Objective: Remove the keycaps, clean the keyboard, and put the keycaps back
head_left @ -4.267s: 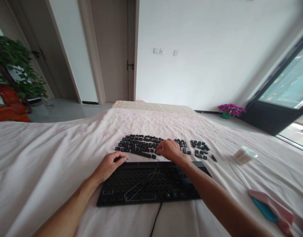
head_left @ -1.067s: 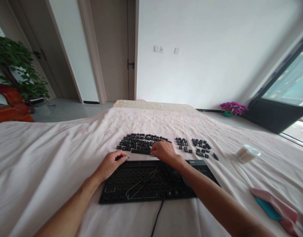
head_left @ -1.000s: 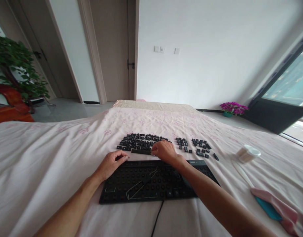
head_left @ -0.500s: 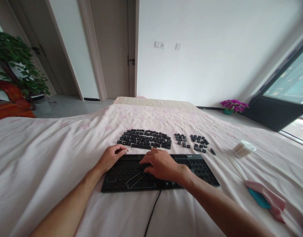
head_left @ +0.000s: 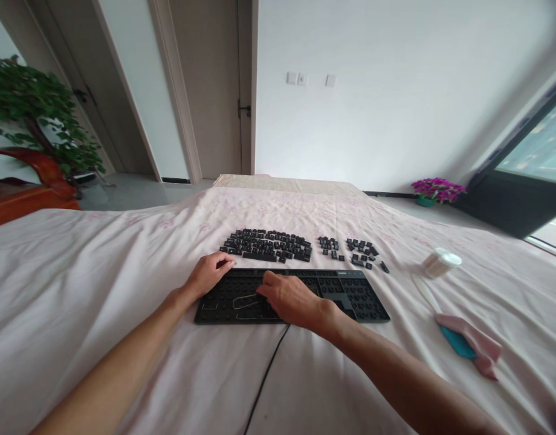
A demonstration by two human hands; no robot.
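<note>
A black keyboard (head_left: 341,300), most of its keycaps off, lies in front of me on the bed-like pink cloth. My right hand (head_left: 289,296) is closed over its middle, fingers pinched together. From those fingertips a thin pale wire-like loop (head_left: 246,298) reaches left over the key field; its kind is unclear. My left hand (head_left: 210,272) rests by the keyboard's upper left corner, thumb and fingers pressed together; whatever is between them is hidden. Behind the keyboard lie loose black keycaps (head_left: 264,244) in rows, with smaller groups of keycaps (head_left: 359,246) to the right.
A black cable (head_left: 269,368) runs from the keyboard toward me. On the right stand a clear tub of white sticks (head_left: 441,263) and a pink cloth with a blue patch (head_left: 463,341). The pink flowered cloth (head_left: 124,254) has folds all round.
My view has shifted, so the keyboard appears higher. The pale loop at my right fingertips has swung from slanting to nearly level. My left hand stays by the upper left corner.
</note>
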